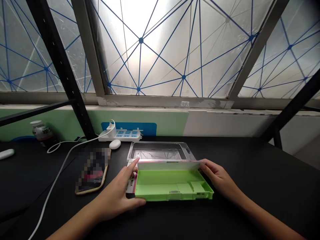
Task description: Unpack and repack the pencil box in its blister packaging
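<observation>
Bright green plastic forms the open, shallow box (165,190) on the table (265,180); I note a raised block inside its right end. My remote feed shows the left hand (113,192) clamped around the box's left end and the right hand (221,176) pinching its pale raised lid (170,165) at the right corner. Beyond lies a clear plastic tray (188,152).

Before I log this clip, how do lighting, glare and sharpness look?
Head view throughout: strong backlight washes out part of the translucent blue-lined window pane; the black tabletop looks dim; mosaic blocks mostly cover the tan-edged phone; the light-green plastic box between left hand and right hand looks fairly sharp.
</observation>
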Motion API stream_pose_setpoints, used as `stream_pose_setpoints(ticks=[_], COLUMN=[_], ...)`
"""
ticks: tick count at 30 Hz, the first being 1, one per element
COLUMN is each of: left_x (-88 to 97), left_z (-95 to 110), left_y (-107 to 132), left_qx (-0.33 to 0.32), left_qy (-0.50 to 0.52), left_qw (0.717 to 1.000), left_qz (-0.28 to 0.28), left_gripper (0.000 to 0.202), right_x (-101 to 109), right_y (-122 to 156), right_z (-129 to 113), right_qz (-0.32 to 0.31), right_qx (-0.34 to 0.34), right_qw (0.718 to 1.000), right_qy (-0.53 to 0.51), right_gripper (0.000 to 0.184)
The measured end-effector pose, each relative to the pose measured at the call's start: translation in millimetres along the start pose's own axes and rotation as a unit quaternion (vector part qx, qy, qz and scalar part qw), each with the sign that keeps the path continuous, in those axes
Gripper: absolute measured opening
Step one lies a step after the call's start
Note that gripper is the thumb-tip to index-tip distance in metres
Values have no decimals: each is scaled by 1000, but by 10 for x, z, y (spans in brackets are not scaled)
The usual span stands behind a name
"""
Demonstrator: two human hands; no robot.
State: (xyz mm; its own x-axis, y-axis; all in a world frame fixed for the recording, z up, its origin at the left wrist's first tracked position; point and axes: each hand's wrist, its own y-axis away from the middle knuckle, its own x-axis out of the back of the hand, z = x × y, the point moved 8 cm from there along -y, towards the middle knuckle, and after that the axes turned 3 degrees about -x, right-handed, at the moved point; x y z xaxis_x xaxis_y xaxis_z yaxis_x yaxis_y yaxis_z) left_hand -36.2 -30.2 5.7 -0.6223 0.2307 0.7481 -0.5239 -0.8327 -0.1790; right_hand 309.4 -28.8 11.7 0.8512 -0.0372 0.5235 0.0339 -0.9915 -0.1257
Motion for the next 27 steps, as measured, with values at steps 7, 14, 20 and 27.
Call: stream_pose_setpoints(ticks=[7,14,20,27], left_x=[57,78,19,29], left_z=[27,33,10,-106], left_y=[-84,-115,-146,-121], left_qx=[-13,-66,-23,30], left_qy=[-8,19,-32,-9], left_qw=[1000,998,999,999], left_qz=[3,-6,-20,19], left_gripper=[50,76,45,59], right_x=[-116,-148,-195,-181], right_y=[173,81,29,51], right_z=[-65,-170,-70,-403], right_qz=[-143,-83,-82,64], right_qx=[63,84,-5,162], right_qw=[987,988,994,922], right_qy=[36,96,75,345], right_gripper=[84,35,39,32])
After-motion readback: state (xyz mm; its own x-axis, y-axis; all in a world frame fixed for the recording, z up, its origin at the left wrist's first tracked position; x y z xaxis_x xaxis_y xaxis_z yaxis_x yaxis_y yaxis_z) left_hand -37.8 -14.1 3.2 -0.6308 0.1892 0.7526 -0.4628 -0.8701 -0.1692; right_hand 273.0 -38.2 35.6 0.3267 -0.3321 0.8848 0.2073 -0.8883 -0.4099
